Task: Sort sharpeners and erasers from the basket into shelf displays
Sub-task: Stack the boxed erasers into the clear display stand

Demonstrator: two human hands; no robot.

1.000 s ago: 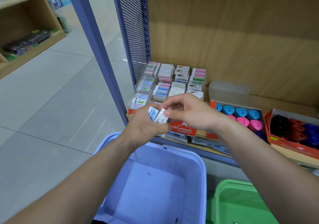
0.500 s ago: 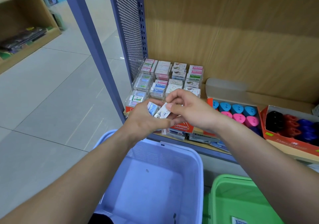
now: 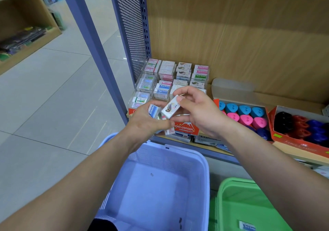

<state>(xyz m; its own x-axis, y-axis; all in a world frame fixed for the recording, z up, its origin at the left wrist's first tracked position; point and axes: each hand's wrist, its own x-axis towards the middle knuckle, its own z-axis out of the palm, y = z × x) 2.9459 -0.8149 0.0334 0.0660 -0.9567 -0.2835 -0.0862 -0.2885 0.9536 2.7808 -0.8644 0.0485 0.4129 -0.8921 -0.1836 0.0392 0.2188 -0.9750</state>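
My left hand grips a small bunch of erasers, the top one a blue-labelled eraser. My right hand pinches a white eraser by its end, just right of that bunch. Both hands hover in front of the clear eraser display on the shelf. The purple basket sits below my hands and looks nearly bare inside.
Right of the erasers stands a box of blue and pink sharpeners, then a red box of dark sharpeners. A red "Hard Eraser" box lies at the shelf front. A green basket sits bottom right. A purple perforated upright bounds the shelf's left.
My right hand has pulled the white eraser up and away from the bunch in my left hand. The view has shifted slightly.
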